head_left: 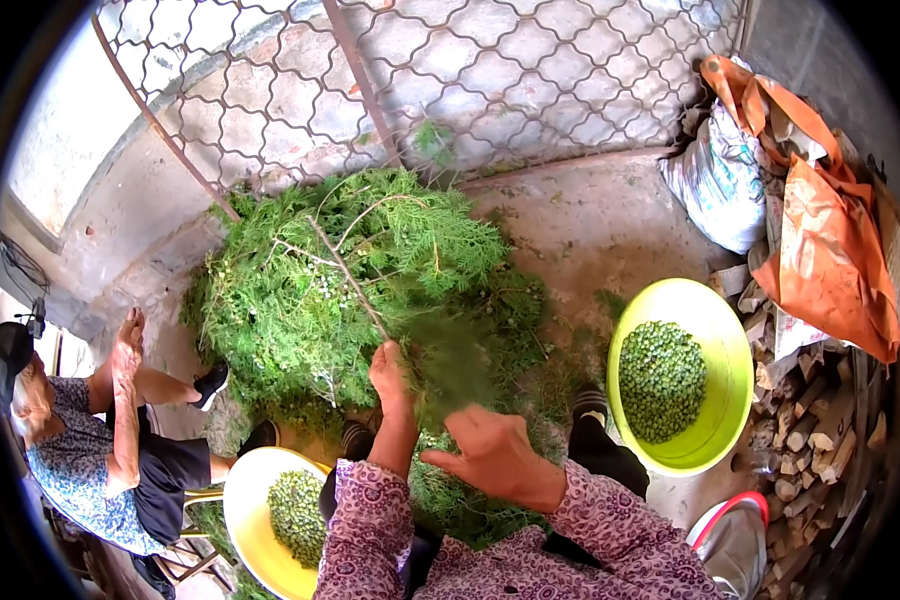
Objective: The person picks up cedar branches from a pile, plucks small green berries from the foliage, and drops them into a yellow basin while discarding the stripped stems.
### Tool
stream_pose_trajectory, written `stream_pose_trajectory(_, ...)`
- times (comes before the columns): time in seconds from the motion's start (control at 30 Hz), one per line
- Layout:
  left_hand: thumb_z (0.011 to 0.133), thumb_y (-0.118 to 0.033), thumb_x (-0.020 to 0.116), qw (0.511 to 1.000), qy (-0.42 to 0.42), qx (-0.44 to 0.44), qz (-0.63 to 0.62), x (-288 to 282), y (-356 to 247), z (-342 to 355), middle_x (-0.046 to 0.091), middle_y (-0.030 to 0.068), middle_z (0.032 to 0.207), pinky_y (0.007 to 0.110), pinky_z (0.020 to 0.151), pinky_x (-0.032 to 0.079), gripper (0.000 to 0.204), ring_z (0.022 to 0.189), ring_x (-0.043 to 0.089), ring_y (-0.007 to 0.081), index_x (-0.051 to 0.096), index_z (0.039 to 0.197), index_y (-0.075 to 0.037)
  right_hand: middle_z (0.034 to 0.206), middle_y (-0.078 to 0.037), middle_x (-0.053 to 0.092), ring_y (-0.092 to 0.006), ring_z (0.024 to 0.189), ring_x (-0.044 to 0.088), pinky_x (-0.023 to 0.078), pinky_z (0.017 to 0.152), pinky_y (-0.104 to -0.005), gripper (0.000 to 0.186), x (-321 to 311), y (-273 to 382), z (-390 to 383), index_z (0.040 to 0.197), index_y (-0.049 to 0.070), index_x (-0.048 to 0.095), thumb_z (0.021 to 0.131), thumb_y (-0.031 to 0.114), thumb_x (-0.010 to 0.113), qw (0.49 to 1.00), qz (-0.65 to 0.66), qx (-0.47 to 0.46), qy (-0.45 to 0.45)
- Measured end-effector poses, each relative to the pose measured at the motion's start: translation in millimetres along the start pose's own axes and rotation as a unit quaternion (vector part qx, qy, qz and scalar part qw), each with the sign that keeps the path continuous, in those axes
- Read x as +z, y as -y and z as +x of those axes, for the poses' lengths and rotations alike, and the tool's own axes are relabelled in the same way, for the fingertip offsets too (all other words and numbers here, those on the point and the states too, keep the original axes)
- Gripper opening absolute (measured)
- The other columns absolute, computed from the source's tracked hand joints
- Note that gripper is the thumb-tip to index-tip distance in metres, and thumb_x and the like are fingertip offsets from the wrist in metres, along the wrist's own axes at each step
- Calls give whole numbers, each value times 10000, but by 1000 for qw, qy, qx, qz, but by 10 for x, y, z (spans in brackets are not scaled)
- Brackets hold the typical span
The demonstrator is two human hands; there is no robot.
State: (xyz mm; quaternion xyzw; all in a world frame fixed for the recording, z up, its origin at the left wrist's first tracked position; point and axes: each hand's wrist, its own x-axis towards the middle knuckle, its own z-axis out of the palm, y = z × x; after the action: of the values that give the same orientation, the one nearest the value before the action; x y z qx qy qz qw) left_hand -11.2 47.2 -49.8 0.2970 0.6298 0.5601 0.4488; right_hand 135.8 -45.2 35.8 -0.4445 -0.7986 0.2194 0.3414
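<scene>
My left hand [390, 378] is closed round the lower end of a bare brown branch [340, 262], which leans up and left over a heap of green feathery evergreen cuttings [270, 320]. Just right of it is my right hand [510, 458], its fingers curled and its thumb pointing left. A green sprig [457, 362], smeared by motion, shows directly above that hand. Whether the sprig is in its fingers I cannot make out. To the right stands a yellow-green basin [727, 400] with many small round green berries [662, 382] in it.
A second yellow basin [247, 505] with green berries stands at lower left, beside a seated person [100, 450]. A metal lattice [530, 80] runs along the back. Sacks [720, 185], an orange bag [830, 260] and stacked firewood [815, 430] line the right side.
</scene>
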Motion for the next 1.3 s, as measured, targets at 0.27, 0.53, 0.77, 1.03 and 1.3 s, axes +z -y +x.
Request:
stream_pose_trajectory(0.27,905,-226,421,999,24,33,-35,-39,46,41,574,46,695,233,504,420,288,557,505,111,561,857,21,592,-89,466,-222,521,500,383,450,-328,201,-20,-19,70,655,27,507,704,164,646,996,73,42,-8)
stream_pose_trajectory(0.53,897,-270,407,982,40,-77,-170,-109,-182,-36,580,60,698,258,502,431,329,559,524,141,576,853,10,591,-33,507,-77,541,431,360,490,-261,155,-80,-129,4,724,-8,564,747,145,578,880,404,86,233)
stream_pose_trajectory(0.77,893,-234,426,992,44,48,-107,-181,-118,-39,540,40,668,233,473,379,292,556,488,121,575,788,-7,538,-6,433,-60,518,372,311,473,-258,174,-227,-68,71,677,-9,531,759,142,561,847,426,100,302)
stream_pose_trajectory(1.03,898,-233,442,993,-2,28,-116,-364,53,216,547,41,681,228,514,397,269,572,473,104,563,836,0,634,4,505,-63,575,453,360,503,-225,131,-360,-36,32,813,-14,563,744,94,536,740,581,81,330)
stream_pose_trajectory(1.3,895,-216,455,983,-99,154,4,-286,35,200,468,-7,619,243,509,354,266,562,379,79,545,855,31,680,-13,546,-45,549,465,336,455,-166,171,-441,-91,132,908,8,578,824,140,509,734,613,261,135)
